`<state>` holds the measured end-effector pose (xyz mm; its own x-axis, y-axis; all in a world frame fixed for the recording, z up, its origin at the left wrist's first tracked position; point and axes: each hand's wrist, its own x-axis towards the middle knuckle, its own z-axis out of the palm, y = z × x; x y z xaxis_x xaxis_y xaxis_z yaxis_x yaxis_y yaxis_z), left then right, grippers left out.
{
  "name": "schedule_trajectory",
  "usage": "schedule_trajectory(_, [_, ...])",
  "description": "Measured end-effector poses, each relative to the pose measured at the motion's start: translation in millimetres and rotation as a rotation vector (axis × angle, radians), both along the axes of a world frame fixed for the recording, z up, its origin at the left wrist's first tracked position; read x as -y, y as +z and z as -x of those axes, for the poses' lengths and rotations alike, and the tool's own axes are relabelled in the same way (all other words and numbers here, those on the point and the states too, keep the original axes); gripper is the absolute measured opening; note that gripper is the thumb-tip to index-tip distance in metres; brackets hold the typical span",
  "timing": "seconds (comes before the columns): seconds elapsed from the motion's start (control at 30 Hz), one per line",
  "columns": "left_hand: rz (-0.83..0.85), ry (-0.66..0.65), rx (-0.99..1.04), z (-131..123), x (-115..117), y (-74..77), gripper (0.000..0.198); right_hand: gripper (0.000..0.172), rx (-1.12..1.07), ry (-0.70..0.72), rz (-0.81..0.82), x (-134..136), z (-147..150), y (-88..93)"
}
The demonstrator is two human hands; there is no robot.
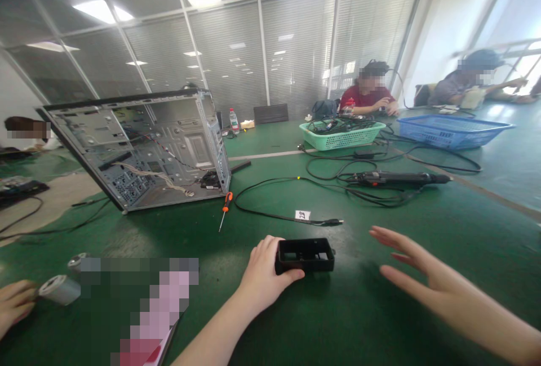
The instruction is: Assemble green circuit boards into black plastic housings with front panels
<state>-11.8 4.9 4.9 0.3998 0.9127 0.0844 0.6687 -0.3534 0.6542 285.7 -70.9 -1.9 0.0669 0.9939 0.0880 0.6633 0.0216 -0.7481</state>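
Note:
My left hand (269, 267) is wrapped round the left end of a black rectangular open-topped housing (325, 264), its thumb along the near side. The housing rests on or just over the green table; I cannot tell which. To its right, my right hand (408, 264) is apart from it, empty, with the fingers spread. Beyond the housing lies a black cable (270, 215) with a plug (336, 222) at its end and a white number tag (302, 215). An orange-handled screwdriver (227, 202) lies farther left.
An opened computer case (169, 152) stands at the left. A black electric screwdriver (401, 179), a green basket (342, 138) of cables and a blue basket (456, 135) are at the right. Another person's hand (17, 304) is by a metal cylinder (61, 290). More people sit behind.

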Motion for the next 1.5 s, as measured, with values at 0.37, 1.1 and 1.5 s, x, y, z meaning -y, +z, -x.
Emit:
schedule_trajectory(0.37, [0.191,0.060,0.459,-0.5,-6.0,-11.0,0.042,0.068,-0.535,0.107,0.224,-58.5,100.2,-1.1])
schedule_trajectory(1.1, [0.215,0.128,0.232,-0.2,-1.5,-1.5,0.054,0.081,-0.446,0.248,0.359,-47.3,84.8,5.0])
schedule_trajectory(1.5, [0.258,0.040,0.496,-1.4,-4.4,-5.4,0.047,0.092,-0.613,0.264,0.355,-43.3,84.8,7.2])
